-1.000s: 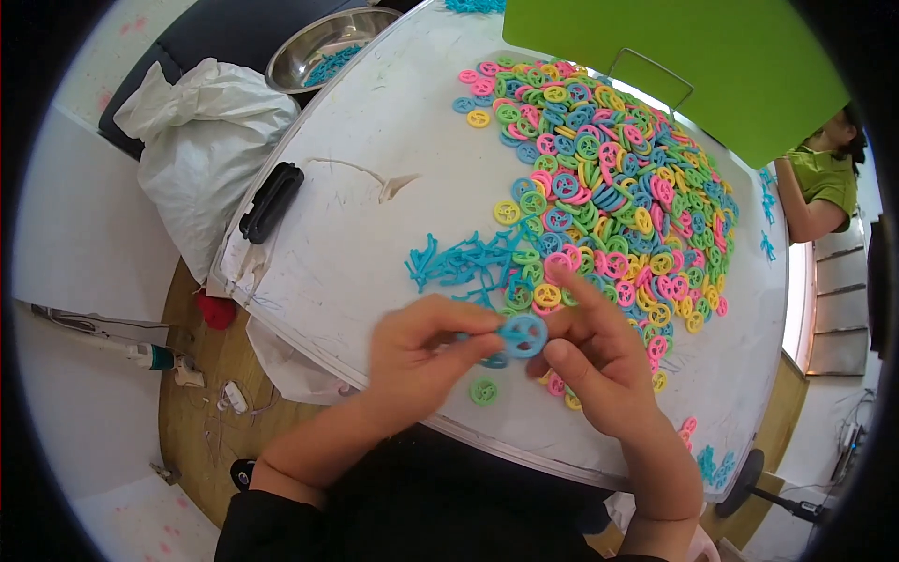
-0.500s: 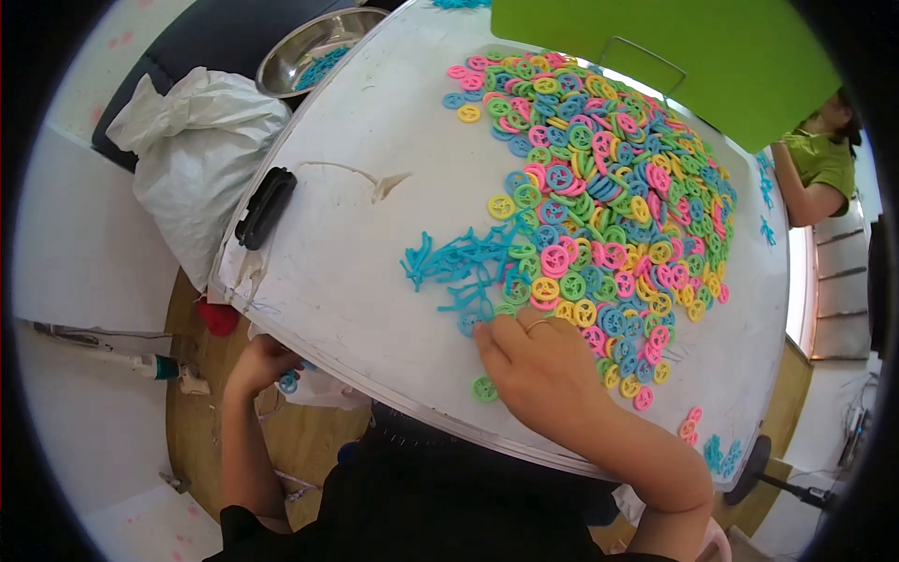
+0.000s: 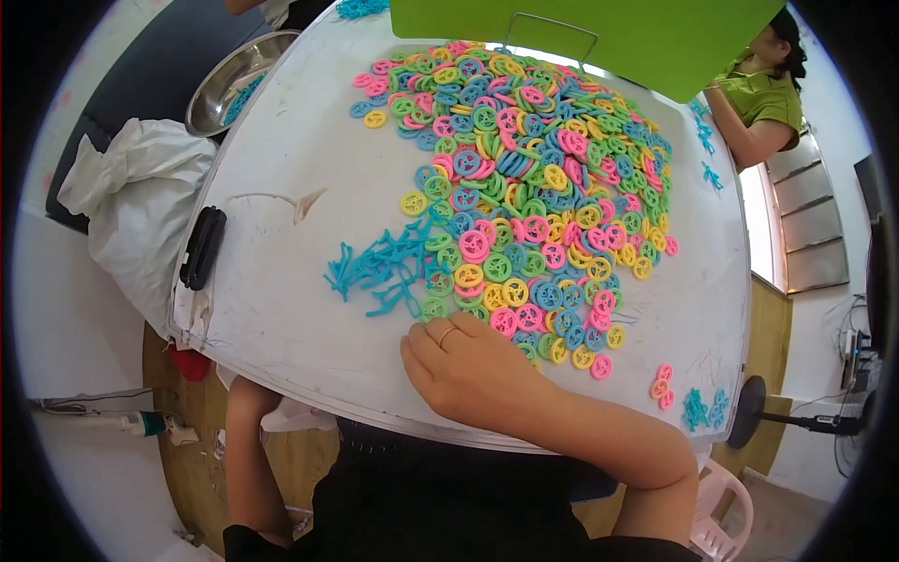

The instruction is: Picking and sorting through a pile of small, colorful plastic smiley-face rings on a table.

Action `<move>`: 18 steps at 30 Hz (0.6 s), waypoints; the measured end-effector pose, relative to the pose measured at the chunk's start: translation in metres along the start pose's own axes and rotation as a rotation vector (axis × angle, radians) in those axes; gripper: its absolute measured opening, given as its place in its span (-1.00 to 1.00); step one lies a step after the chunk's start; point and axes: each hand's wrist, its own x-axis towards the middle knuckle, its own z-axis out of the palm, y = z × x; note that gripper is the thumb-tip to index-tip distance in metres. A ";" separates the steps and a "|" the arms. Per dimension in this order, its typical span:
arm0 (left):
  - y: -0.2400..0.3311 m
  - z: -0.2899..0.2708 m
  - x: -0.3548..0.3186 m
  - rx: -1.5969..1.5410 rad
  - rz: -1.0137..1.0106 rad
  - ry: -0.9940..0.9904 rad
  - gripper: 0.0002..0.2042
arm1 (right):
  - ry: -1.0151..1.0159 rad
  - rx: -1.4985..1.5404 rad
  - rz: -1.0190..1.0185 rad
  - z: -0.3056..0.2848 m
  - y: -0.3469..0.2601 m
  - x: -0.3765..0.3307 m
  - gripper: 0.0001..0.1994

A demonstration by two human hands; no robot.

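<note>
My right hand (image 3: 459, 367) rests on the white table (image 3: 272, 272) at the near edge of a heap of small plastic wheels (image 3: 534, 211) in pink, blue, green and yellow. Its fingers are curled under, and whatever they hold is hidden beneath the hand. Just beyond it lies a loose cluster of blue branch-shaped plastic pieces (image 3: 375, 270), partly touching the heap. My left hand (image 3: 251, 398) is below the table's near left edge, beside a whitish bag (image 3: 298, 415); its fingers are hidden.
A green panel (image 3: 599, 37) with a wire stand rises behind the heap. On the table's left edge sits a black oblong object (image 3: 202, 247). A white sack (image 3: 140, 206) and a steel bowl (image 3: 211, 98) stand to the left. A person in green (image 3: 763, 103) is at the far right.
The view has shifted, so the table sits further left. My right hand has drawn slightly nearer, and the blue wheel at its fingertips is out of sight. My left hand has gone under the edge.
</note>
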 end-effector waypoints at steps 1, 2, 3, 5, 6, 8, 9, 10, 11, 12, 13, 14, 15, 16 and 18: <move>0.032 -0.043 -0.005 -0.065 -0.083 -0.090 -0.51 | -0.029 0.014 -0.018 -0.004 0.002 -0.001 -0.67; 0.085 -0.085 0.000 -0.141 -0.155 -0.180 -0.56 | -0.032 0.011 -0.019 -0.009 0.002 -0.003 -0.67; 0.097 -0.099 -0.008 -0.136 -0.162 -0.180 -0.56 | 0.020 0.097 0.010 -0.018 0.005 -0.010 -0.68; 0.108 -0.116 -0.023 -0.130 0.159 -0.334 -0.66 | 0.091 0.251 0.120 -0.043 0.008 -0.024 -0.70; 0.115 -0.128 -0.030 -0.134 0.140 -0.335 -0.66 | 0.106 0.318 0.204 -0.061 0.008 -0.036 -0.72; 0.129 -0.149 -0.032 -0.520 0.255 -0.655 -0.74 | 0.068 0.284 0.492 -0.091 0.007 -0.071 -0.75; 0.137 -0.158 -0.030 -0.522 0.258 -0.657 -0.74 | 0.013 0.200 0.623 -0.099 0.009 -0.095 -0.76; 0.143 -0.164 -0.027 -0.506 0.399 -0.626 -0.78 | -0.040 0.118 0.748 -0.102 0.013 -0.118 -0.77; 0.151 -0.172 -0.021 -0.485 0.550 -0.595 -0.82 | -0.136 0.077 0.872 -0.109 0.016 -0.140 -0.81; 0.156 -0.175 -0.019 -0.488 0.539 -0.591 -0.82 | -0.170 0.056 0.931 -0.105 0.018 -0.153 -0.86; 0.161 -0.177 -0.017 -0.602 0.585 -0.457 -0.83 | -0.170 0.061 0.919 -0.100 0.018 -0.161 -0.86; 0.171 -0.180 -0.012 -0.705 0.637 -0.325 -0.85 | -0.150 0.030 0.933 -0.095 0.018 -0.171 -0.85; 0.178 -0.181 -0.009 -0.706 0.622 -0.319 -0.85 | -0.134 0.002 0.936 -0.092 0.019 -0.173 -0.83; 0.186 -0.181 -0.002 -0.558 0.651 0.005 -0.83 | -0.133 0.009 0.924 -0.091 0.019 -0.169 -0.83; 0.203 -0.182 0.016 -0.389 0.662 0.326 -0.80 | -0.022 -0.040 0.921 -0.095 0.019 -0.153 -0.75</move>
